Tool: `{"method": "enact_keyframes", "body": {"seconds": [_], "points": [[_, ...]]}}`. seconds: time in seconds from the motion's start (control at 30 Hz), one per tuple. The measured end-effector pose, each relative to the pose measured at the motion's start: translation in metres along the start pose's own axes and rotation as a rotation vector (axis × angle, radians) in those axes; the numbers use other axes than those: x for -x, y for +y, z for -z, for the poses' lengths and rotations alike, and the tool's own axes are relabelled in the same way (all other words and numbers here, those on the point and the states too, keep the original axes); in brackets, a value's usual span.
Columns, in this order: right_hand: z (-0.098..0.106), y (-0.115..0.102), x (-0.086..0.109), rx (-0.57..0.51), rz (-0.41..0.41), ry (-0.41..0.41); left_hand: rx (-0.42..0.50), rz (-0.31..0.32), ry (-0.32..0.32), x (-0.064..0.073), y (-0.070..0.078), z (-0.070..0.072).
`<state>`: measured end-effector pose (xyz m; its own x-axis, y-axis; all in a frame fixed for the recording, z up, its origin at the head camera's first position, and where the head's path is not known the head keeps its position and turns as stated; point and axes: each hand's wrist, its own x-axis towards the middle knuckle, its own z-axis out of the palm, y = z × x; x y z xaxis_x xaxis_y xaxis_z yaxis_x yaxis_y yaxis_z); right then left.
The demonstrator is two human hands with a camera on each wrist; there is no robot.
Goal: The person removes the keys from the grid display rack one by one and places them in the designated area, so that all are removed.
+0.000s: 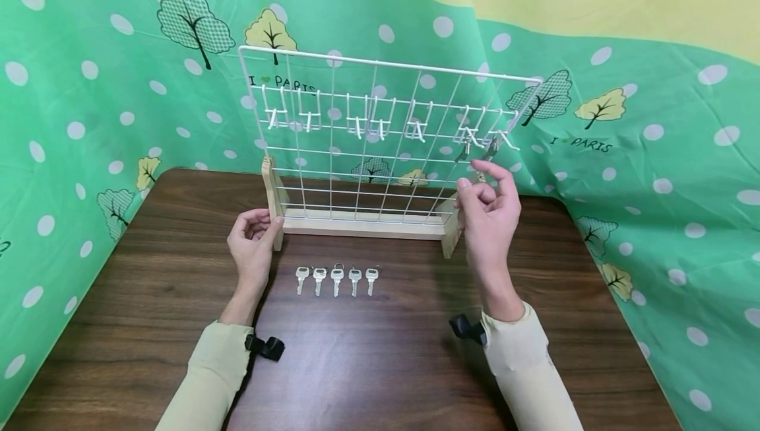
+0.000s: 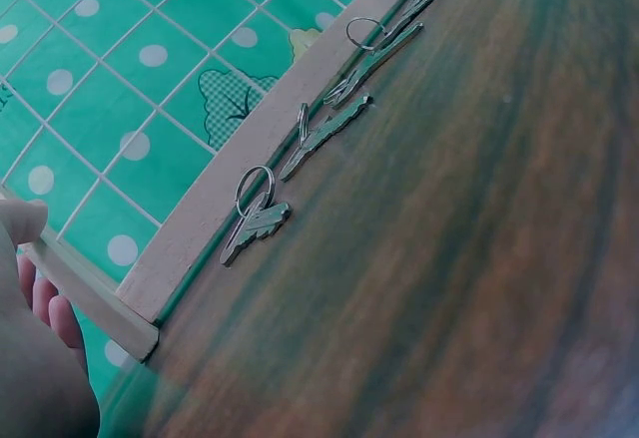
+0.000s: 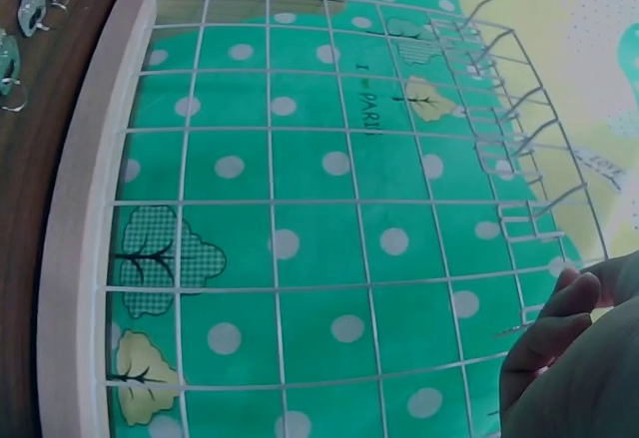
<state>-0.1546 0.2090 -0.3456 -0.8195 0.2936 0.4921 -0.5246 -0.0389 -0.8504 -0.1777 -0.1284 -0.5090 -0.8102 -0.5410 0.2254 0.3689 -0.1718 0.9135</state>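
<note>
A white wire grid (image 1: 380, 63) stands on a wooden base (image 1: 362, 226) with a leg at each end. My left hand (image 1: 252, 249) holds the left wooden leg (image 1: 271, 183), thumb in front and fingers behind. White hooks (image 1: 357, 129) hang in a row along the grid's upper part. Two keys (image 1: 466, 150) hang from the two rightmost hooks. Just below them is my right hand (image 1: 491, 220), its thumb and index finger apart with nothing seen between them. Several silver keys (image 1: 337, 280) with rings lie in a row on the table before the base.
The brown wood-grain table (image 1: 368, 365) extends around the stand. Behind it hangs a green cloth (image 1: 119, 134) with white dots and trees, yellow at the top. Each wrist wears a black strap device (image 1: 265, 347).
</note>
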Motion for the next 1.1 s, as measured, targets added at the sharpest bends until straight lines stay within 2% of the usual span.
{"method": "enact_keyframes", "body": {"seconds": [0.7, 1.1], "points": [[-0.013, 0.000, -0.027, -0.046, -0.005, 0.007, -0.007, -0.008, -0.004, -0.001, -0.002, 0.000], [-0.016, 0.000, -0.032, 0.009, 0.071, -0.012, -0.013, -0.005, -0.001, 0.000, -0.001, 0.001]]}}
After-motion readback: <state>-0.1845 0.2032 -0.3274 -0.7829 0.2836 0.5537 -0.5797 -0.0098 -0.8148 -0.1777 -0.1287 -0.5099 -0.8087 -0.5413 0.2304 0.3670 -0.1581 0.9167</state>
